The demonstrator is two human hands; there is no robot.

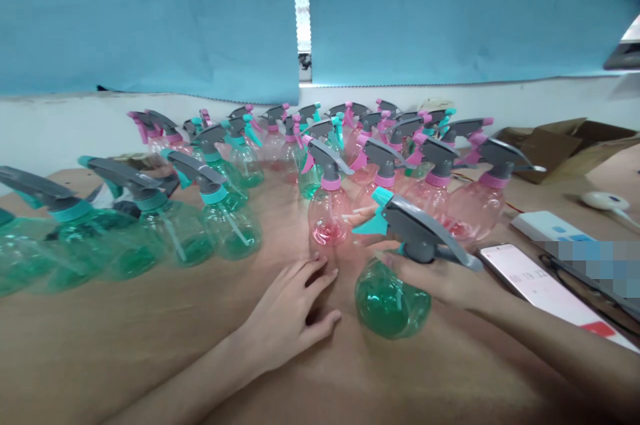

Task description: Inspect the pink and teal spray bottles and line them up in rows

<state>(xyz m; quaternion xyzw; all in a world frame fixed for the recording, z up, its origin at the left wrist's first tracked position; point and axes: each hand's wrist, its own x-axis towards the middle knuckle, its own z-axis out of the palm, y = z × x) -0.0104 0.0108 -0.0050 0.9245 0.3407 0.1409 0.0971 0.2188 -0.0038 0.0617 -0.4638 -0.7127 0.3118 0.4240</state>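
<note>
A green spray bottle (387, 302) with a grey and turquoise trigger head stands tilted in front of me. My right hand (435, 278) is wrapped around its neck below the head; some fingers are hidden behind it. My left hand (295, 298) lies on the table just left of this bottle, fingers apart and holding nothing. Beyond my hands is a pink spray bottle (330, 212) with pink liquid at its bottom, in a row with several similar ones. To the left stands a row of green spray bottles, the nearest one (233, 228) beyond my left hand.
More pink and green spray bottles crowd the back of the wooden table (165, 332). At the right lie a phone (540, 292), a white power strip (550, 228) and a white plug (605, 201). An open cardboard box (565, 145) stands behind them, near the wall.
</note>
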